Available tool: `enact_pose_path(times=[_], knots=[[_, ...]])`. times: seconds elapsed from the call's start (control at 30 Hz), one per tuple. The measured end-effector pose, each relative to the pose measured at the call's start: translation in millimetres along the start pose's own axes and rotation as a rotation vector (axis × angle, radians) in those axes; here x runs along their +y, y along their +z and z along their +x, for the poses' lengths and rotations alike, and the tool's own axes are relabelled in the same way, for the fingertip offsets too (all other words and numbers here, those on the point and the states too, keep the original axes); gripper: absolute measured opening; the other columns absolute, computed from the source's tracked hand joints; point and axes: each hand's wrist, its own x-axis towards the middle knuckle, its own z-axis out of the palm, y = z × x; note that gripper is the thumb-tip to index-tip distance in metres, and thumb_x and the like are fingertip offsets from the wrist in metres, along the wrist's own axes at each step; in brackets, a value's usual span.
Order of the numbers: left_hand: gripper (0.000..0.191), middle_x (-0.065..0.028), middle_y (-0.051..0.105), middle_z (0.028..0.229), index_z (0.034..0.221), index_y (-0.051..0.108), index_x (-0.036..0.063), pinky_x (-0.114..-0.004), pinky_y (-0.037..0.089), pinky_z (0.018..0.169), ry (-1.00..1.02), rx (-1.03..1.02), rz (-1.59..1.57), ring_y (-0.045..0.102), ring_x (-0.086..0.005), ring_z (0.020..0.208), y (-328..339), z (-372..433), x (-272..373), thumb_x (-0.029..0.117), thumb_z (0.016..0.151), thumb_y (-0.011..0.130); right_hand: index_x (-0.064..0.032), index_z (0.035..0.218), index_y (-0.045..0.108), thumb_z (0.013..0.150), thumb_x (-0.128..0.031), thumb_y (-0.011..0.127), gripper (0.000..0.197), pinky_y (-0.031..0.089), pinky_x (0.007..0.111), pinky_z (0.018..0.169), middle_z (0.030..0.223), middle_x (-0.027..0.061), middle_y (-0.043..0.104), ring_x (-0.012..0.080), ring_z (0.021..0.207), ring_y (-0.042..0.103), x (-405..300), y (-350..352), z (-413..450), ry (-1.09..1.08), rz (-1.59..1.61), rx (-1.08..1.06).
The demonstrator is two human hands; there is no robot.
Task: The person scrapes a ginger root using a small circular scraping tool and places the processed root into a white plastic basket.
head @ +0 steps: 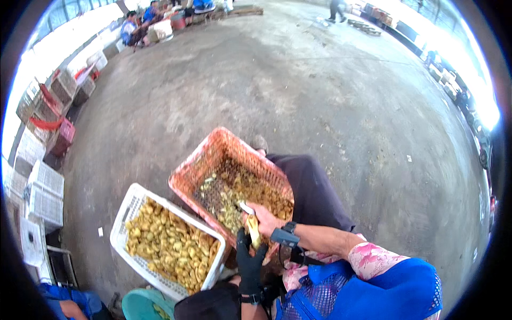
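My left hand, in a black fingerless glove, grips the lower end of a pale yellow piece of produce, perhaps a mushroom. Bare except for a dark wrist device, my right hand closes on a small knife with a whitish visible part; its fingers also lie against the upper end of the piece. Both hands are over the near side of an orange plastic basket, which holds brown bits and pale trimmings. Left of it, a white plastic basket carries a heap of yellowish-brown pieces.
A green tub stands at the lower left, beside another person's blue clothing and arm. Crates line the left side. Farther off, people sit near containers, and someone walks across the concrete floor.
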Motion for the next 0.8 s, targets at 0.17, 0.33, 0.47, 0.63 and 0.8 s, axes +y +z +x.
enact_pose_path(times=[0.17, 0.33, 0.47, 0.63, 0.8], knots=[[0.053, -0.0094, 0.062, 0.109, 0.125, 0.051, -0.0012, -0.032, 0.047, 0.085, -0.159, -0.022, -0.029, 0.059, -0.0171, 0.098, 18.2, -5.2, 13.3, 0.015, 0.082, 0.076, -0.0043, 0.094, 0.051, 0.099, -0.024, 0.048, 0.020, 0.047, 0.028, 0.053, 0.070, 0.0054, 0.053, 0.0165, 0.060, 0.054, 14.5, -7.1, 13.0, -0.015, -0.035, -0.019], [0.033, -0.0043, 0.064, 0.089, 0.104, 0.058, 0.0013, -0.030, 0.048, 0.070, -0.212, 0.065, -0.063, 0.059, -0.0131, 0.078, 21.2, 0.0, -0.5, 0.015, 0.081, 0.077, -0.0041, 0.093, 0.052, 0.100, -0.025, 0.049, 0.023, 0.045, 0.032, 0.054, 0.073, 0.0063, 0.055, 0.0169, 0.059, 0.054, 10.0, -7.9, 5.8, -0.014, -0.056, 0.078], [0.033, -0.0041, 0.063, 0.090, 0.105, 0.058, 0.0017, -0.030, 0.048, 0.069, -0.238, 0.050, 0.023, 0.058, -0.0121, 0.079, 17.4, 0.0, -9.5, 0.013, 0.080, 0.077, -0.0028, 0.094, 0.054, 0.101, -0.025, 0.050, 0.024, 0.047, 0.034, 0.057, 0.076, 0.0068, 0.058, 0.0172, 0.062, 0.056, 14.6, -18.2, 11.1, -0.035, -0.079, 0.073], [0.033, -0.0061, 0.061, 0.091, 0.107, 0.056, -0.0001, -0.030, 0.049, 0.070, -0.175, 0.176, -0.056, 0.059, -0.0135, 0.079, 16.7, -3.3, -21.8, 0.010, 0.081, 0.074, -0.0019, 0.094, 0.055, 0.101, -0.026, 0.050, 0.025, 0.048, 0.036, 0.059, 0.077, 0.0071, 0.059, 0.0187, 0.064, 0.057, 20.6, -12.0, 8.0, -0.021, -0.117, 0.062], [0.026, -0.0076, 0.060, 0.090, 0.106, 0.054, -0.0014, -0.029, 0.049, 0.067, -0.169, 0.223, -0.142, 0.059, -0.0142, 0.075, 19.5, -10.2, -1.2, 0.004, 0.082, 0.063, 0.0002, 0.096, 0.058, 0.100, -0.024, 0.050, 0.026, 0.049, 0.036, 0.065, 0.081, 0.0093, 0.063, 0.0199, 0.069, 0.060, 14.6, -23.1, 14.0, -0.133, -0.267, 0.093]])
